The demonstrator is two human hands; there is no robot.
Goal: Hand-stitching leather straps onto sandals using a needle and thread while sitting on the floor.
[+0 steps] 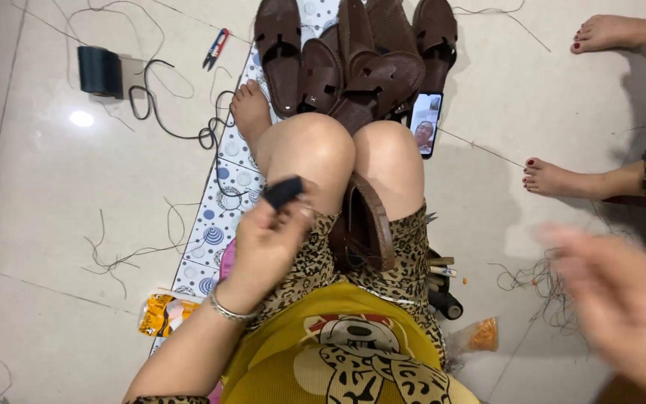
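Observation:
I sit on the floor with my knees bent. A brown leather sandal [368,224] is wedged upright between my thighs. My left hand [267,243] is raised over my left thigh and pinches a small black object [283,191] between its fingers. My right hand [622,299] is out to the right, close to the camera and blurred; its fingers look spread and nothing shows in it. A silver bangle circles my left wrist.
A pile of brown sandals [353,60] lies beyond my knees on a dotted mat [222,217]. A phone [425,123] leans beside them. A black thread spool [100,71], snips [216,48] and loose threads are left. Another person's feet [562,179] are right.

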